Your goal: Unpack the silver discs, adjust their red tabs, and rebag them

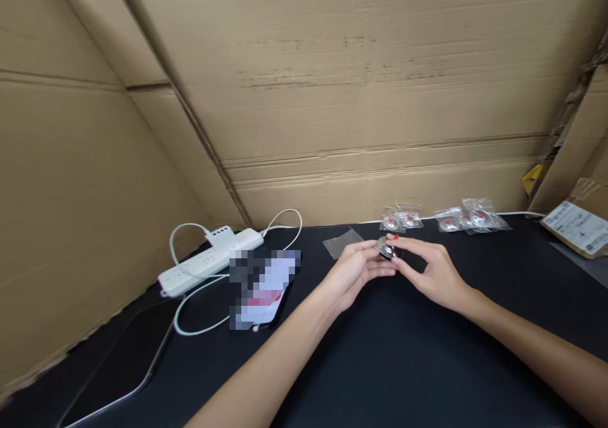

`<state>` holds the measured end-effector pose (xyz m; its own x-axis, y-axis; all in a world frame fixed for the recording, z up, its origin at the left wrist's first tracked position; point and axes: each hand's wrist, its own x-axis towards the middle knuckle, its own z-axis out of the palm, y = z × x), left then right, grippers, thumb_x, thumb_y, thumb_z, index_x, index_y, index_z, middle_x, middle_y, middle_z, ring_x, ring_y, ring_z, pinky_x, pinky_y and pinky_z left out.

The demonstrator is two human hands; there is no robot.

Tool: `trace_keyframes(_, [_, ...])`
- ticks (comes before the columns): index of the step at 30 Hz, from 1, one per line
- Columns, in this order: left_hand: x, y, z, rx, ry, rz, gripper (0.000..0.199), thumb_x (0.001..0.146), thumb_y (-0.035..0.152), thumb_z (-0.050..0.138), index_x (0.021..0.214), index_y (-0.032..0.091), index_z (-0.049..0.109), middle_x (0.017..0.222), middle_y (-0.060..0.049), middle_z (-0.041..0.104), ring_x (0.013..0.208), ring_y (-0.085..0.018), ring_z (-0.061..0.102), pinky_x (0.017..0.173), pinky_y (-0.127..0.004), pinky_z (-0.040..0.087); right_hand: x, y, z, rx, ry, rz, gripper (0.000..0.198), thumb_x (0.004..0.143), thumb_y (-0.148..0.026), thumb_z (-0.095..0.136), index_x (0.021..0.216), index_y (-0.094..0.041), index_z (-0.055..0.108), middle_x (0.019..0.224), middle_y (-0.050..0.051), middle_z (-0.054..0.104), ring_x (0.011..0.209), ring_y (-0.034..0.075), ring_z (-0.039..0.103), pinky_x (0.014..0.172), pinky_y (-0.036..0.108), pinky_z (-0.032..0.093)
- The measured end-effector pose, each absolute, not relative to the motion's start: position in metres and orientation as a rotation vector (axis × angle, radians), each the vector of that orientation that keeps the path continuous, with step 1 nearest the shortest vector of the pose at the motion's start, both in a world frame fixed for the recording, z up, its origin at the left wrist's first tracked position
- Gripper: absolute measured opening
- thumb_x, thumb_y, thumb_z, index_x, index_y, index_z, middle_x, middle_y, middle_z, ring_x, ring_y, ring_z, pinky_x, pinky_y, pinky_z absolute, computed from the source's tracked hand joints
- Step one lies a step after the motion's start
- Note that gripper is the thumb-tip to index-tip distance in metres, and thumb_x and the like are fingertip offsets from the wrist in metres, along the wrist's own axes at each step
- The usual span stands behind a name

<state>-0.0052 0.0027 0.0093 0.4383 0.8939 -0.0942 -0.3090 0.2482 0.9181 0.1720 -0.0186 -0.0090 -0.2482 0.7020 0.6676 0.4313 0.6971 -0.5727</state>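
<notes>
A small, round, shiny metal disc [386, 249] is held up between my two hands above the black table. My left hand [357, 268] grips its left side, the lower fingers stretched out beneath it. From the right, the thumb and fingers of my right hand [430, 271] pinch its edge. A bit of red [396, 237] shows by the right fingertips; what it belongs to is unclear. Just behind my left hand lies a flat clear plastic bag [342, 243].
Bagged round metal pieces with red marks [401, 219] [470, 218] lie along the back edge. To the left are a white power strip [209, 262] with cables, a blurred phone [270, 289] and a dark tablet [126, 358]. A labelled package [577, 225] sits right. Cardboard walls [332, 111] surround the table.
</notes>
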Motion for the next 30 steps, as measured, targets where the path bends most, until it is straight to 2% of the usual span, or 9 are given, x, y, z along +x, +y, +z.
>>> trace_keyframes(5, [-0.005,0.003,0.01,0.876,0.646,0.975,0.014,0.089,0.015,0.057,0.094,0.01,0.069,0.097,-0.014,0.071,0.084,-0.021,0.07,0.089,-0.038,0.054,0.175,-0.016,-0.006,-0.904,-1.839,0.33,0.032,0.086,-0.021,0.063,0.117,-0.028,0.067,0.118,0.003,0.07,0.11,0.027,0.066,0.099,0.049,0.051])
trace_keyframes(12, [-0.004,0.002,0.005,0.774,0.498,0.924,0.012,0.086,0.016,0.066,0.096,0.013,0.067,0.101,-0.011,0.071,0.098,-0.021,0.069,0.102,-0.039,0.048,0.175,-0.016,-0.009,-0.889,-1.809,0.445,0.033,0.085,-0.024,0.065,0.118,-0.029,0.066,0.12,0.003,0.069,0.109,0.027,0.065,0.097,0.049,0.051])
trace_keyframes(16, [-0.004,0.003,0.005,0.793,0.537,0.94,0.016,0.083,0.016,0.068,0.098,0.011,0.068,0.101,-0.012,0.071,0.099,-0.022,0.069,0.101,-0.038,0.048,0.173,-0.015,-0.009,-0.873,-1.774,0.551,0.032,0.085,-0.025,0.065,0.117,-0.029,0.065,0.121,0.004,0.068,0.109,0.025,0.065,0.1,0.048,0.049])
trace_keyframes(21, [-0.007,0.006,0.006,0.847,0.573,0.958,0.017,0.082,0.018,0.069,0.097,0.011,0.07,0.093,-0.01,0.073,0.087,-0.018,0.07,0.097,-0.039,0.052,0.173,-0.015,-0.006,-0.822,-1.662,0.712,0.029,0.085,-0.026,0.066,0.115,-0.026,0.064,0.117,0.006,0.068,0.108,0.023,0.065,0.1,0.045,0.05])
trace_keyframes(24, [-0.01,0.009,0.008,0.926,0.595,0.94,0.02,0.079,0.02,0.072,0.097,0.011,0.071,0.093,-0.011,0.073,0.082,-0.018,0.07,0.094,-0.041,0.052,0.175,-0.012,-0.005,-0.831,-1.605,0.743,0.027,0.085,-0.028,0.066,0.111,-0.024,0.063,0.108,0.007,0.07,0.099,0.022,0.068,0.093,0.043,0.053])
trace_keyframes(30, [-0.013,0.011,0.008,1.014,0.655,0.952,0.027,0.075,0.018,0.077,0.1,0.013,0.07,0.091,-0.01,0.073,0.08,-0.018,0.07,0.091,-0.041,0.053,0.178,-0.006,-0.01,-0.892,-1.668,0.791,0.016,0.083,-0.034,0.068,0.091,-0.021,0.068,0.086,0.005,0.07,0.078,0.02,0.066,0.077,0.037,0.056])
